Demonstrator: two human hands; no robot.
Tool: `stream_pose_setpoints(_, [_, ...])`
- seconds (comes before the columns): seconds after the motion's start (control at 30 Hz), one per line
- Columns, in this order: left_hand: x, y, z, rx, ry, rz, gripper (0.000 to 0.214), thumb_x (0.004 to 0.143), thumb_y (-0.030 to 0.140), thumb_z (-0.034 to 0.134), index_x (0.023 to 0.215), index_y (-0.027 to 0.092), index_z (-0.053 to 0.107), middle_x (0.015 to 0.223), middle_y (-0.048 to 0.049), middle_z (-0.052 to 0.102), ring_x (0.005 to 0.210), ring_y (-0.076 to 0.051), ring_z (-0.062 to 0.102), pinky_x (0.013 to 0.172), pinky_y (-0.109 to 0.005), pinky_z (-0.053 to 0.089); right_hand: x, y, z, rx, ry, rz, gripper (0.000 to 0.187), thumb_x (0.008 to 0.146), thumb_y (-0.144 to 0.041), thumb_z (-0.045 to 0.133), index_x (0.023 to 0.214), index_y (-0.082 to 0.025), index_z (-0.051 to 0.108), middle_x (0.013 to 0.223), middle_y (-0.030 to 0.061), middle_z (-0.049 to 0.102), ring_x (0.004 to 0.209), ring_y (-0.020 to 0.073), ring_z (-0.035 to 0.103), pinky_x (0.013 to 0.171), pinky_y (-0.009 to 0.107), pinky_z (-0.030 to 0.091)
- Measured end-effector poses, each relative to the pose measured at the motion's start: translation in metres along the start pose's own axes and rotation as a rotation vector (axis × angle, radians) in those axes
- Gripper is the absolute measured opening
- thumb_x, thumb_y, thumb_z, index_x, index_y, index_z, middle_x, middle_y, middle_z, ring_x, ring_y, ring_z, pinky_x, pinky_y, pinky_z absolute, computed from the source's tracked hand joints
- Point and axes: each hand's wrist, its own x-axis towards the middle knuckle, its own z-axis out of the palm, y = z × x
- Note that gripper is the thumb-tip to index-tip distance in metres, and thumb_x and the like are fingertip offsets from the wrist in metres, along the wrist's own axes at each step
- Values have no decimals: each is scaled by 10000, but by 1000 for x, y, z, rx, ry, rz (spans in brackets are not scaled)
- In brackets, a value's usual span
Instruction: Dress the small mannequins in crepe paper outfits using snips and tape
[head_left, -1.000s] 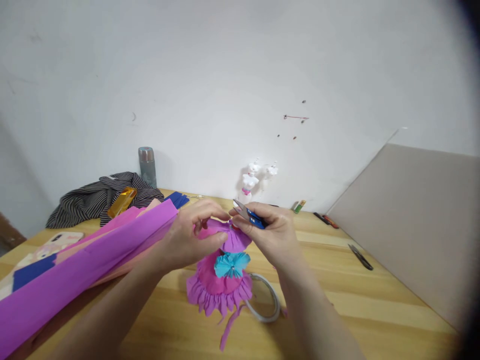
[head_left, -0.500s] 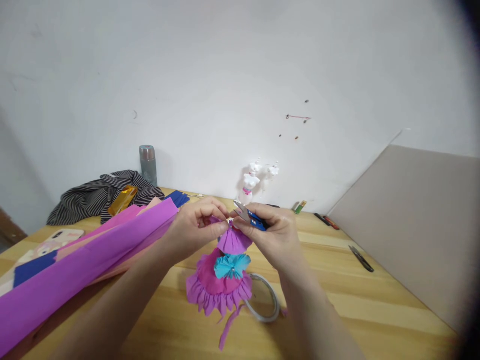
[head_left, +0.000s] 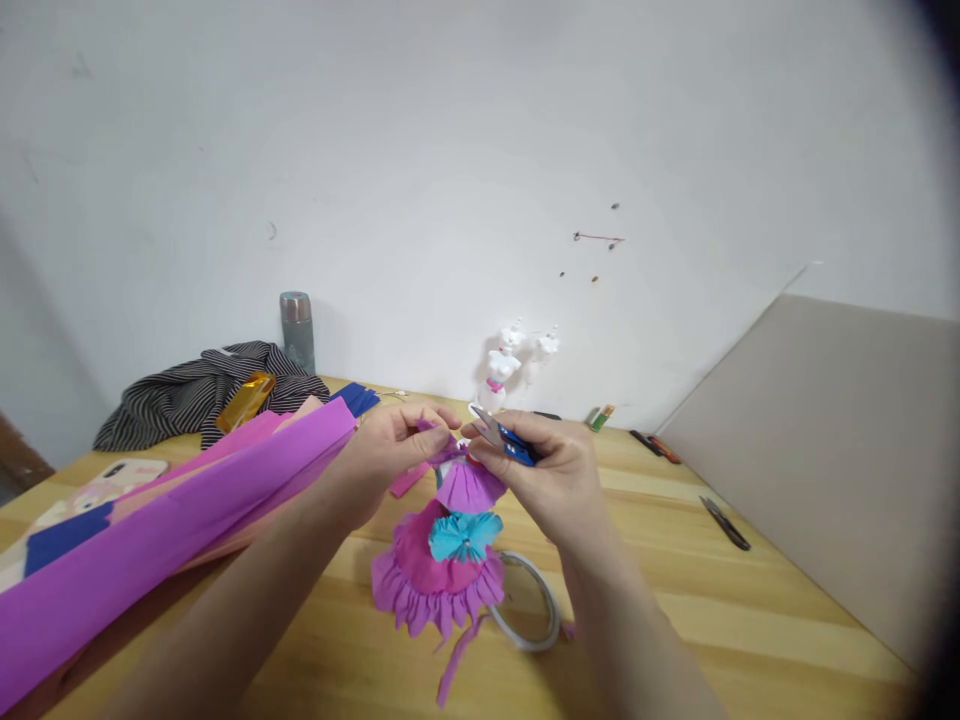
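Note:
A small crepe-paper dress (head_left: pixel 439 575) stands on the wooden table (head_left: pixel 750 610), with a pink skirt, purple ruffle, a blue paper flower (head_left: pixel 463 537) and a purple pleated top (head_left: pixel 466 485). My left hand (head_left: pixel 390 455) is closed, pinching the purple paper at the top of the dress. My right hand (head_left: pixel 551 475) is closed on small blue-handled scissors (head_left: pixel 501 435), its fingertips meeting the left hand's at the top of the dress.
Long rolls of purple and pink crepe paper (head_left: pixel 172 530) lie at the left. A tape ring (head_left: pixel 534 605) lies behind the dress. A striped cloth (head_left: pixel 195 395), a metal flask (head_left: pixel 297 330), a white figurine (head_left: pixel 501 370), a phone (head_left: pixel 97 490), dark snips (head_left: pixel 724 522) and a grey board (head_left: pixel 840 440) surround the work.
The left hand let the pink paper piece drop from over the dress top and now pinches only the tip; the purple pleated top shows fully. Both hands stayed in place.

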Motion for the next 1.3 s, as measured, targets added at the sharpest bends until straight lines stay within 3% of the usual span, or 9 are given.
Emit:
stream_pose_setpoints(0.1, [0,-4,0,-50,47,-61,312,713,417,760,686,127,650,656,-2,581,506,-54,408,485,-203,305,0,-1,1,1,15,9,103,720,-232,718,774,-208,803,642,16,723,555,136,618,503,225,500])
stream_pose_setpoints(0.2, [0,-6,-1,-88,98,-115,293,729,416,728,726,128,671,542,29,490,445,-49,316,437,-212,227,-1,1,2,2,26,20,150,716,-230,725,841,-215,806,650,9,719,552,134,618,513,234,509])
stream_pose_setpoints(0.37, [-1,-4,0,-119,139,-114,268,741,375,695,652,133,623,547,14,496,464,-62,355,441,-223,224,-2,5,2,-37,53,61,232,701,-244,744,928,-244,795,699,8,715,594,148,616,552,271,508])
stream_pose_setpoints(0.53, [-1,-4,0,-106,187,-115,276,725,386,720,663,138,616,516,34,488,447,-56,356,441,-216,223,7,-4,-11,-155,50,104,226,719,-306,705,905,-188,758,615,-8,606,541,129,511,501,260,406])
stream_pose_setpoints(0.77, [0,-5,6,-95,192,-73,238,723,362,729,705,145,634,458,72,464,399,-54,352,429,-218,267,33,-16,-39,-190,-347,197,354,837,-512,551,802,-167,623,571,-51,351,514,104,312,479,257,255])
stream_pose_setpoints(0.87, [0,-3,6,-78,197,-62,210,726,331,715,691,143,629,470,66,485,404,-55,363,430,-216,275,38,-19,-42,-217,-477,256,359,848,-526,546,809,-175,611,595,-53,326,525,104,286,478,257,234])
stream_pose_setpoints(1.07, [1,4,2,-19,211,-68,185,684,285,739,659,127,647,559,18,595,466,-67,456,462,-207,332,48,-16,-42,-219,-545,268,365,828,-531,577,764,-172,602,652,-21,419,583,113,353,516,264,256])
stream_pose_setpoints(1.2, [10,-2,0,8,235,-68,264,614,253,786,820,124,682,657,-19,667,612,-129,605,588,-243,455,63,-15,-35,-169,-574,336,350,757,-493,653,667,-158,606,566,-50,356,527,90,282,494,269,206])
stream_pose_setpoints(1.3, [18,-9,0,34,252,-18,378,622,276,774,960,134,683,670,-17,666,613,-137,612,603,-262,470,72,-15,-26,-117,-644,397,314,718,-448,691,618,-161,613,520,-55,371,501,80,272,471,262,193])
